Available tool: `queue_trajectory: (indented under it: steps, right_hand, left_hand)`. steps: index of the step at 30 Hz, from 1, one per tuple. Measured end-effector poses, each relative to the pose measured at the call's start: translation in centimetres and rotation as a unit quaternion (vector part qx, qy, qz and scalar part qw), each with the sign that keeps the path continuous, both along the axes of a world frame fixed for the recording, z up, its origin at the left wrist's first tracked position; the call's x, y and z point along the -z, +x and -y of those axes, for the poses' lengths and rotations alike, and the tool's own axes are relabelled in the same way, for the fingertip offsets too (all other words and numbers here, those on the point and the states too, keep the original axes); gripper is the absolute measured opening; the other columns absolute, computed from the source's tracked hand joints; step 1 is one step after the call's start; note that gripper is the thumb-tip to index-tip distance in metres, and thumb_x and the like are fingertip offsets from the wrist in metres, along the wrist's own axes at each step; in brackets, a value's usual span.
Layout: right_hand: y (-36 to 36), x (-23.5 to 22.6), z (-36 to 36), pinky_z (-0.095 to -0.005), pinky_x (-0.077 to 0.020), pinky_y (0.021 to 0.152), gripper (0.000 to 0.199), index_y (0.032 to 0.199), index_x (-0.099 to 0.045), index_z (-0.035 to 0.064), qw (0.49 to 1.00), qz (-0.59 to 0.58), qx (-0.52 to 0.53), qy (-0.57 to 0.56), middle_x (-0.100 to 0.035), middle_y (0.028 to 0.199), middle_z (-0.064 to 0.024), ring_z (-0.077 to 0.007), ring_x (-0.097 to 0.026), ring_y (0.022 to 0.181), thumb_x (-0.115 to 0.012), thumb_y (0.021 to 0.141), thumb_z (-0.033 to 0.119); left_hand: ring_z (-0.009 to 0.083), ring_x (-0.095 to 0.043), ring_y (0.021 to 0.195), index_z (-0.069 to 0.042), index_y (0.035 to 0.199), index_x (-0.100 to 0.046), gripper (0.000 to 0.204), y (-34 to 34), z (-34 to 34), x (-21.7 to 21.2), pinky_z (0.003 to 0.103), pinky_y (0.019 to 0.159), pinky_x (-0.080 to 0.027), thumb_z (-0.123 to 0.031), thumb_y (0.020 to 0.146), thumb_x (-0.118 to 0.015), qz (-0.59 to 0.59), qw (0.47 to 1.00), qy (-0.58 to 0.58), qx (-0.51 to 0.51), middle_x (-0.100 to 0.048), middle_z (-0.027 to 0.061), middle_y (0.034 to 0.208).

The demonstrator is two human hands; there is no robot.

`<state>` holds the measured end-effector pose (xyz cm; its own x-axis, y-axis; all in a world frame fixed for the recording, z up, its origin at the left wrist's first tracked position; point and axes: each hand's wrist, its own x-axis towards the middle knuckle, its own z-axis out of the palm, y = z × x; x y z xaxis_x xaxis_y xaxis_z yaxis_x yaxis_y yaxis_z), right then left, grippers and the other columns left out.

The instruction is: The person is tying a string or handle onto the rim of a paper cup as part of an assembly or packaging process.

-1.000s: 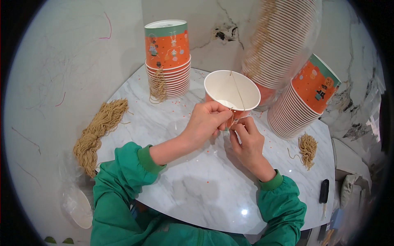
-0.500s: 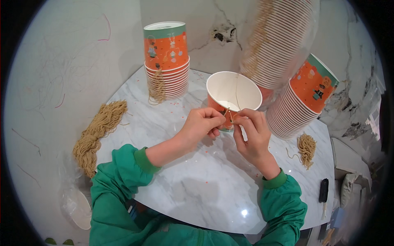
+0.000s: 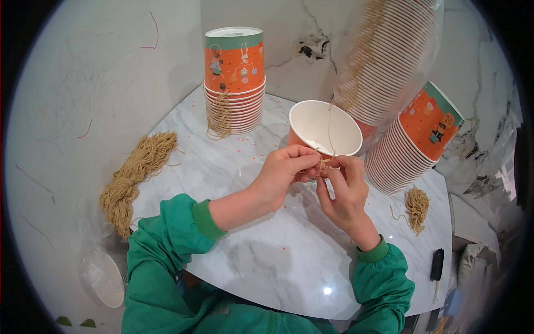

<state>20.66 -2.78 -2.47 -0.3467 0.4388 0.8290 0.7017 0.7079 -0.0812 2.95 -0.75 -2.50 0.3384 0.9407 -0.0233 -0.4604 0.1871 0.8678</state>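
Pinching: both hands meet at the near rim of the open paper cup (image 3: pixel 324 129), which serves as the landmark here.
Large string bundle (image 3: pixel 135 177): lies far left of the cup, a long tan hank on the counter's left edge, draped over it toward the floor.
Plastic-wrapped item (image 3: pixel 103 270): sits well left of and below the cup, off the counter, white with clear film around it.
Upright cup stack (image 3: pixel 234 78): stands left of and behind the cup, orange and green, with tan string loops hanging down its front.
Counter (image 3: pixel 278 261): white marble, round-edged, carrying the cup and the stacks.
Left hand (image 3: pixel 286 172): touches the cup's near side from the left; its fingers are closed narrow, thumb and forefinger nipping a thin tan string (image 3: pixel 329 131).
String: runs up from the pinch across the cup's white mouth.
Right hand (image 3: pixel 346 189): just right of the left hand, below the cup's rim; fingers narrow, tips pressed together on the same string beside the left fingertips.
Leaning cup stack (image 3: pixel 414 145): lies tilted right of the cup, near it.
Wrapped cup sleeve (image 3: pixel 389 55): rises behind and right of the cup, in clear film.
Small string bundle (image 3: pixel 416 207): lies right of the cup, in front of the leaning stack.
Dark handled tool (image 3: pixel 437 266): far right of the cup, at the counter's edge.
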Motion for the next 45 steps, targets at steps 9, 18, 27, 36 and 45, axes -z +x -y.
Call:
queue_trajectory:
  steps: [9, 18, 27, 36, 45]
  right_hand:
    - [-0.2, 0.0, -0.1, -0.0333, -0.0484, 0.062, 0.021, 0.094, -0.066, 0.003, 0.997, -0.059, -0.039, -0.025, -0.059, 0.096, -0.0092, -0.0247, -0.058, 0.079, -0.074, 0.075, -0.002]
    - [-0.5, 0.2, 0.5, -0.0219, -0.0416, 0.059, 0.011, 0.101, -0.068, -0.0007, 0.927, -0.267, -0.108, -0.24, -0.06, 0.095, -0.004, -0.0078, -0.054, 0.072, -0.068, 0.09, 0.001]
    - [-0.9, 0.7, 1.0, -0.0206, -0.0389, 0.057, 0.01, 0.102, -0.068, -0.0011, 0.94, -0.253, -0.08, -0.215, -0.059, 0.095, -0.0035, -0.0069, -0.051, 0.07, -0.065, 0.093, 0.002]
    - [-0.6, 0.9, 0.9, -0.0214, -0.0476, 0.069, 0.011, 0.103, -0.068, -0.0024, 0.862, -0.379, -0.112, -0.319, -0.064, 0.096, -0.0035, -0.0079, -0.061, 0.081, -0.066, 0.095, 0.005]
    - [-0.8, 0.5, 0.7, -0.0222, -0.049, 0.071, 0.013, 0.102, -0.07, -0.0031, 0.803, -0.446, -0.103, -0.383, -0.071, 0.091, -0.0028, -0.0079, -0.063, 0.081, -0.069, 0.093, 0.006]
  left_hand:
    - [0.0028, -0.051, 0.074, -0.01, 0.1, -0.065, 0.007, -0.5, -0.4, 0.0, 0.018, 0.057, -0.039, -0.015, 0.095, -0.066, 0.052, 0.996, -0.056, 0.055, -0.066, -0.0039, 0.089]
    - [0.004, -0.054, 0.071, -0.008, 0.095, -0.062, 0.008, -0.1, -0.7, 0.4, 0.02, 0.054, -0.039, -0.012, 0.092, -0.068, 0.067, 0.993, -0.072, 0.064, -0.067, -0.0008, 0.086]
    - [0.0038, -0.056, 0.074, -0.011, 0.096, -0.063, 0.007, 0.4, -0.5, 1.1, 0.02, 0.061, -0.041, -0.013, 0.093, -0.069, 0.069, 0.995, -0.069, 0.026, -0.067, -0.0024, 0.088]
    - [0.005, -0.056, 0.075, -0.009, 0.101, -0.064, 0.008, 0.9, -0.1, 1.1, 0.019, 0.06, -0.044, -0.015, 0.096, -0.067, 0.043, 0.997, -0.06, 0.036, -0.064, -0.0012, 0.091]
    - [0.0048, -0.057, 0.074, -0.009, 0.099, -0.066, 0.008, 0.9, -0.1, 0.9, 0.019, 0.06, -0.043, -0.016, 0.096, -0.067, 0.037, 0.998, -0.05, 0.031, -0.063, -0.002, 0.089]
